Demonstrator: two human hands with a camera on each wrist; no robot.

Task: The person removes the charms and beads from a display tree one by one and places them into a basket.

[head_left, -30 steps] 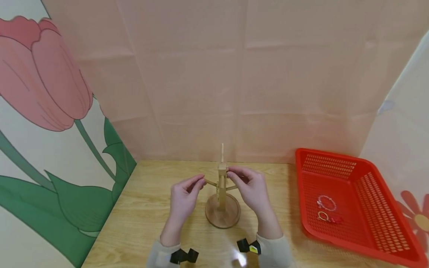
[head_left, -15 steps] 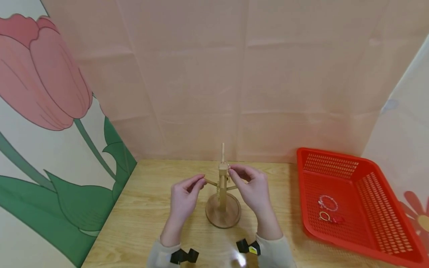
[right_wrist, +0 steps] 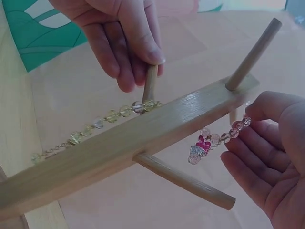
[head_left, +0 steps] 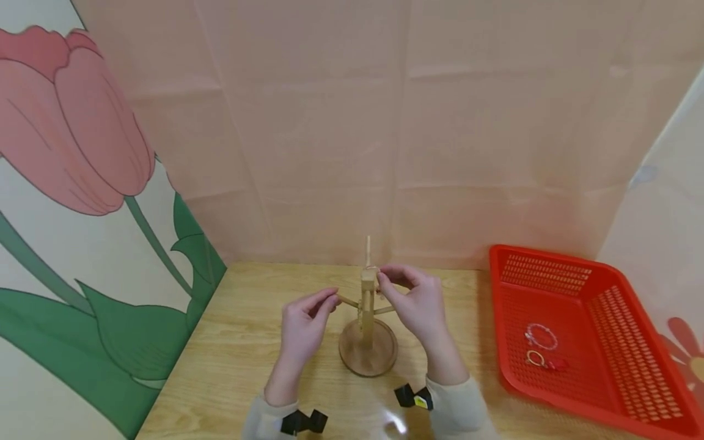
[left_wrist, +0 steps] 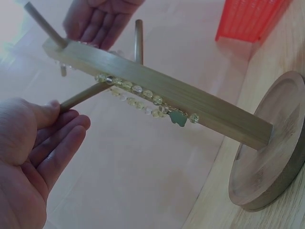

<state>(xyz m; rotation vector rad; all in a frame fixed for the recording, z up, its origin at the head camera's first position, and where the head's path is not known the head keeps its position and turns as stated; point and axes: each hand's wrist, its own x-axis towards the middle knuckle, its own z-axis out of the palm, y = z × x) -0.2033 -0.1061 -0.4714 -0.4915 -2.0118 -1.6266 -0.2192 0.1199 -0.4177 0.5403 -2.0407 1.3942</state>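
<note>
A wooden stand with pegs (head_left: 367,318) rises from a round base (head_left: 385,357). My left hand (head_left: 304,327) pinches the tip of its left peg (left_wrist: 83,98) between thumb and fingers. Around that peg, against the post, hangs a yellow and clear beaded bracelet (left_wrist: 137,89) with a green charm (left_wrist: 177,119). Beside the top of the post, my right hand (head_left: 420,305) pinches a pink beaded bracelet (right_wrist: 233,130). Its dark pink bunny-shaped charm (right_wrist: 203,142) dangles below the fingers. Part of this bracelet is hidden behind the post near a far-side peg (right_wrist: 233,116).
To the right stands a red plastic basket (head_left: 599,373). Inside it lie a pale pink bracelet (head_left: 541,336) and a gold ring (head_left: 535,358) with a red piece attached. A pink sheet (head_left: 308,153) hangs behind the wooden table (head_left: 220,360).
My right hand has shifted slightly up and right with the pink bracelet, and more of the bracelet shows at the post's top. The left hand keeps its pinch on the peg.
</note>
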